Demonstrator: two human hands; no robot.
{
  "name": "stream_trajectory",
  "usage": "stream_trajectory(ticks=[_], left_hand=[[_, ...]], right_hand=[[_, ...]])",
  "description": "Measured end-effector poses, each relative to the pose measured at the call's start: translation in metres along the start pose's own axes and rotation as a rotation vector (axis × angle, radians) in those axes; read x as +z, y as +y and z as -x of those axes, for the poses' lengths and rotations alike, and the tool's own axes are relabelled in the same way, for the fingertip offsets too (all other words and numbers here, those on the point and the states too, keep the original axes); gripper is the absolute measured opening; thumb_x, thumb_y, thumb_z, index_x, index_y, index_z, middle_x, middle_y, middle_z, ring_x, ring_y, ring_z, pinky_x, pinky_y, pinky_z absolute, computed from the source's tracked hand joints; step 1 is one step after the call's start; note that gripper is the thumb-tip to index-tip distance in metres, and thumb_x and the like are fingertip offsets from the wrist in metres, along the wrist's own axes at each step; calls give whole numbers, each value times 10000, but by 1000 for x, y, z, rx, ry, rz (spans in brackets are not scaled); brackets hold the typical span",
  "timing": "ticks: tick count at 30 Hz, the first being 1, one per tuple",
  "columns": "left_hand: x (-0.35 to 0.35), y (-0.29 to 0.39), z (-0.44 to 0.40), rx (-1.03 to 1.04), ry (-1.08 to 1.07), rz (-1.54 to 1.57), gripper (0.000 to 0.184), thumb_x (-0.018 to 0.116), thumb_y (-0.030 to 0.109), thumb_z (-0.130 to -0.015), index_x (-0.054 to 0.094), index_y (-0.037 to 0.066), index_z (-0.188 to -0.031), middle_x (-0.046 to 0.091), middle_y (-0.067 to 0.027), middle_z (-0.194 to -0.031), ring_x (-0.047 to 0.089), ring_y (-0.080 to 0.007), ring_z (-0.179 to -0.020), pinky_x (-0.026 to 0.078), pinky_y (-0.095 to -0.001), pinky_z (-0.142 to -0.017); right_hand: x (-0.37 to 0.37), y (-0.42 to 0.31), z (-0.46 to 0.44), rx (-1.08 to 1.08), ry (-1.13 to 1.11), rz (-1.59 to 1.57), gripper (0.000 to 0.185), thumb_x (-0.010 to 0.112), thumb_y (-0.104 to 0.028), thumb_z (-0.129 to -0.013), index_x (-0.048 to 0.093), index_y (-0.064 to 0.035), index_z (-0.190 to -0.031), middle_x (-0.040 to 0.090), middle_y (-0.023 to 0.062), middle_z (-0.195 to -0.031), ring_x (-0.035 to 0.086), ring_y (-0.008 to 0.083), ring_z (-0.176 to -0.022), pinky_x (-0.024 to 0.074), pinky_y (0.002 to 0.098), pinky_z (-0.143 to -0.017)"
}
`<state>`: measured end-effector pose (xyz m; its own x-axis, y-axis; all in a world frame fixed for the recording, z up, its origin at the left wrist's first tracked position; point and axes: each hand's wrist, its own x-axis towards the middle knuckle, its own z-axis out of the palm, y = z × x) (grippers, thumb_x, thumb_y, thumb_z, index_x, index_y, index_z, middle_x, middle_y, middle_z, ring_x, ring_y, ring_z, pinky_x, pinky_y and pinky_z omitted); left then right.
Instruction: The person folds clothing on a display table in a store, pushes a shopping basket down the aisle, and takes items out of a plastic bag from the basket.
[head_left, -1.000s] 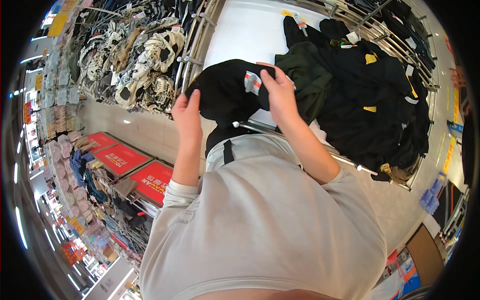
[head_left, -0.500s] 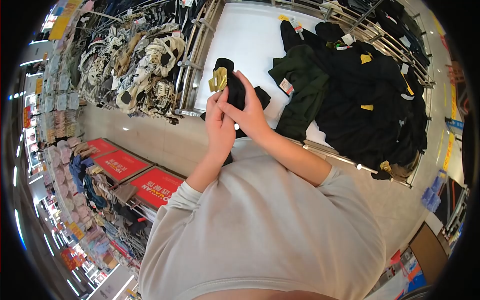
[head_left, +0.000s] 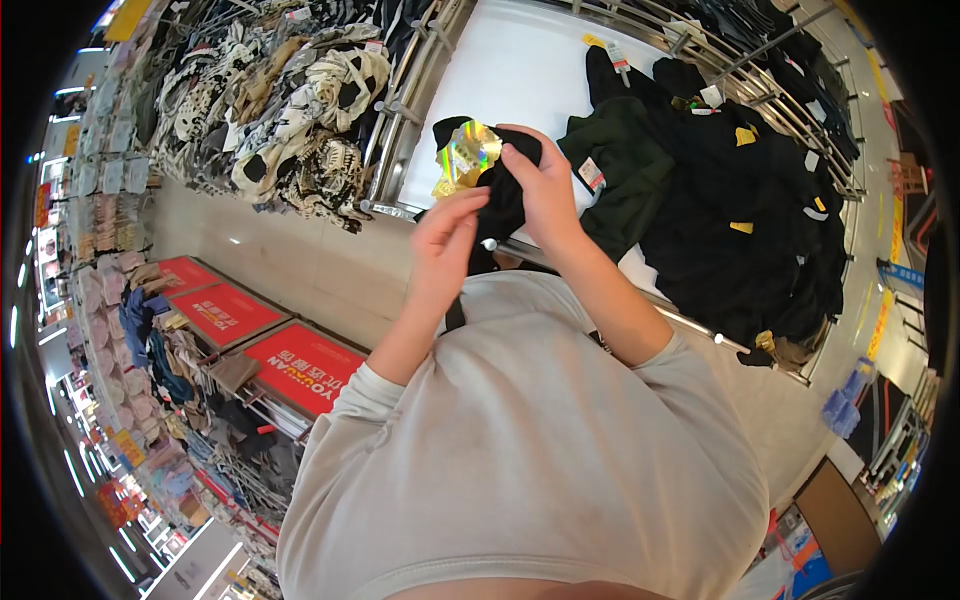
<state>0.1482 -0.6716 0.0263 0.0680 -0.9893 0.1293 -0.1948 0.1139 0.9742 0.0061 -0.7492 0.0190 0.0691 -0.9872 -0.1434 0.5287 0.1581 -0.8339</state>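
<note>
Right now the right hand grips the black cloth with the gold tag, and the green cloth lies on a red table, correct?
Not red: the table is white in the head view. The green cloth lies on it; the right hand grips the black cloth with the gold tag.

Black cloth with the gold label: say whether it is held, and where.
The right hand holds the black cloth by its right side, thumb on top. The left hand has its fingertips at it below the gold label; whether they grip cannot be told.
</note>
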Motion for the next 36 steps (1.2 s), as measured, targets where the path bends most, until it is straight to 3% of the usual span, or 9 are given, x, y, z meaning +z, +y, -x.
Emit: stream_trajectory(ticks=[2, 6, 8, 12, 17, 19, 23, 25, 36], left_hand=[[-27, -4, -2, -188, 153, 133, 252, 556, -52, -906, 691, 2, -1111, 672, -88, -1206, 635, -169, -1050, 466, -292, -956], [-78, -28, -30, -353, 243, 55, 330, 612, -3, -898, 635, 5, -1227, 637, -80, -1264, 596, -168, -1138, 443, -309, -1002], [-93, -27, -51, -140, 40, 77, 519, 692, 23, -852, 541, 13, -1349, 582, -88, -1340, 529, -168, -1244, 401, -323, -1063], [-110, -16, -88, -150, -218, 367, 679, 785, 10, -761, 493, 4, -1374, 562, -97, -1365, 514, -168, -1271, 389, -332, -1085], [-130, 20, -137, -25, -185, 461, 359, 664, 43, -829, 639, -23, -1181, 697, -69, -1114, 655, -144, -1002, 520, -317, -882], [-139, 38, -147, -153, -183, 517, 343, 626, 34, -835, 642, -32, -1171, 698, -78, -1105, 660, -141, -978, 525, -310, -856], [-137, 36, -157, -90, -130, 680, 303, 577, -1, -838, 653, -43, -1128, 701, -67, -1044, 666, -140, -900, 533, -292, -793], [-139, 27, -155, -123, -214, 618, 321, 571, -12, -835, 650, -40, -1145, 696, -60, -1057, 650, -136, -927, 525, -303, -829], [-147, 7, -150, -189, -342, 569, 331, 615, 29, -846, 651, -35, -1169, 702, -62, -1087, 650, -137, -969, 513, -297, -849]], right_hand=[[6, -9, -6, -13, -32, 2, 251, 628, -54, -940, 628, 5, -1184, 676, 66, -1062, 620, 115, -951, 504, 264, -864], [21, -26, -20, -3, -187, 23, 255, 609, -54, -944, 625, 20, -1188, 675, 81, -1111, 624, 138, -1014, 500, 286, -909], [34, -36, -25, 24, -280, -50, 265, 585, -72, -954, 615, 36, -1194, 669, 105, -1157, 624, 170, -1073, 486, 314, -969], [74, -56, -30, 39, -421, -136, 291, 559, -78, -967, 589, 37, -1233, 650, 120, -1215, 616, 192, -1126, 476, 341, -1016], [118, -68, -42, -7, -409, -117, 402, 585, -189, -991, 528, 14, -1333, 623, 105, -1270, 595, 188, -1174, 465, 346, -1028], [125, -63, -42, -16, -461, -178, 559, 705, -243, -920, 487, -10, -1379, 599, 88, -1309, 569, 183, -1210, 445, 345, -1043], [111, -31, -35, -70, -470, -119, 700, 811, -217, -822, 466, -35, -1404, 577, 68, -1339, 551, 184, -1232, 426, 353, -1055], [103, -22, -35, 129, -350, 23, 741, 846, -152, -769, 475, -48, -1402, 578, 55, -1339, 553, 189, -1225, 418, 364, -1059], [113, -23, -17, 200, -163, 185, 464, 720, -232, -915, 578, -30, -1307, 656, 46, -1202, 600, 146, -1091, 468, 327, -976]])
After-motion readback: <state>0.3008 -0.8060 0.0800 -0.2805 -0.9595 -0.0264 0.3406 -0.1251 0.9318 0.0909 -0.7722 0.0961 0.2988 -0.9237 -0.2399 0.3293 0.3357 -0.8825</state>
